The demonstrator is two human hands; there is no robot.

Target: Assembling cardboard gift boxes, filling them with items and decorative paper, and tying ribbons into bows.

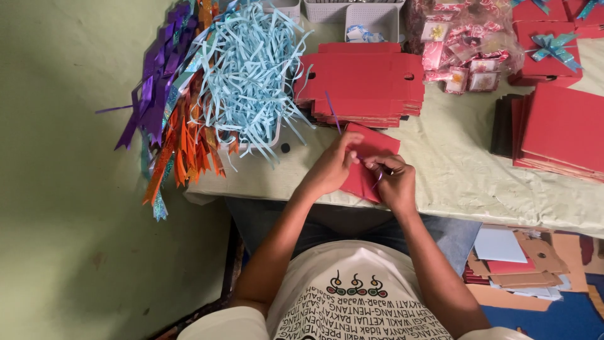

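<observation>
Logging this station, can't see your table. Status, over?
Left hand and right hand both pinch a flat red card piece. Thin purple ribbon threads to it. Red card stack behind, apart.

Matt red card [368, 165] pinched between the left hand [331, 169] and right hand [393, 179], with a thin glossy purple ribbon [332, 112] trailing off it. Soft, creased pale cloth [453, 170] covers the table. Shredded blue paper [251, 75] looks dull, foil ribbons [182, 145] shiny, wrapped sweets [459, 50] crinkly-glossy.
</observation>
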